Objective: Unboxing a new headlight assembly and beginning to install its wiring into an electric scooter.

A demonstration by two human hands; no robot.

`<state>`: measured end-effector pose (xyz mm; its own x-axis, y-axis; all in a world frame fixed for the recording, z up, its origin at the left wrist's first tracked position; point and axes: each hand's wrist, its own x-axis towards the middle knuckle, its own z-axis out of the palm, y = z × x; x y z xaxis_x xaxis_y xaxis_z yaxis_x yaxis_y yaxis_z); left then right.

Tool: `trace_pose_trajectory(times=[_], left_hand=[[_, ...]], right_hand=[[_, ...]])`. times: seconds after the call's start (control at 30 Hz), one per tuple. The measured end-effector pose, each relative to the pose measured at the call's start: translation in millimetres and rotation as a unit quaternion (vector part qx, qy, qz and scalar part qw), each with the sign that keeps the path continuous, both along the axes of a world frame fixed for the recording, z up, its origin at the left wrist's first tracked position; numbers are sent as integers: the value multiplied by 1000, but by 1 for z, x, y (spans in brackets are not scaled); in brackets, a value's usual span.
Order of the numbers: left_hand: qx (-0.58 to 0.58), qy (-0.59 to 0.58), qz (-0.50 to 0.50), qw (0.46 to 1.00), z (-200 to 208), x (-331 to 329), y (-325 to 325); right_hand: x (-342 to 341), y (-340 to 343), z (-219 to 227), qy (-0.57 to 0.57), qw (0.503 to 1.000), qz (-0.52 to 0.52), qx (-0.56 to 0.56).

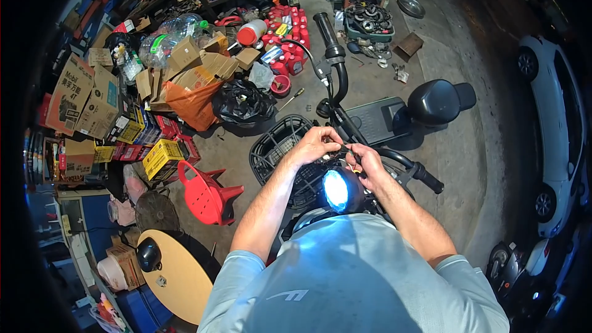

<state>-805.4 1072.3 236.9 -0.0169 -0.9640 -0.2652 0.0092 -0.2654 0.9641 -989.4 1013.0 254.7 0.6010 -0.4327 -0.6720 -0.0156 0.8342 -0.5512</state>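
Over the front of an electric scooter, my left hand (317,147) and my right hand (366,165) meet with fingertips close together. Both are closed in a pinch at a thin, dark, wire-like piece (346,148); its exact kind is too small to tell. A bit of thin yellow and white shows by the right fingers. Just below the hands, a round headlight (337,190) glows bright white. Beside my left forearm is the scooter's black wire basket (265,155). The handlebar (336,61) reaches away, and its other grip (428,179) lies right of my right hand.
The scooter's black seat (433,102) is beyond the footboard (373,124). At left stand a red plastic chair (206,194) and a round wooden table (182,271). Cardboard boxes (98,95), a black bag (243,103) and red bottles (296,37) crowd the far left. Cars (555,129) stand at right.
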Motion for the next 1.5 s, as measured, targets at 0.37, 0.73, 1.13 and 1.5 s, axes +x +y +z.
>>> trace_pose_trajectory(times=[0.37,0.73,1.13,1.5], left_hand=[[-2,4,24,1000,-8,0,2],[23,1,17,1000,-2,-3,3],[25,-10,42,999,-3,-4,5],[-2,-7,75,997,-11,-6,5]], right_hand=[[-3,0,-9,-14,1000,-1,0],[-4,-1,-14,-14,1000,-1,-19],[-1,3,-6,25,996,4,90],[-5,3,-12,-38,999,12,26]])
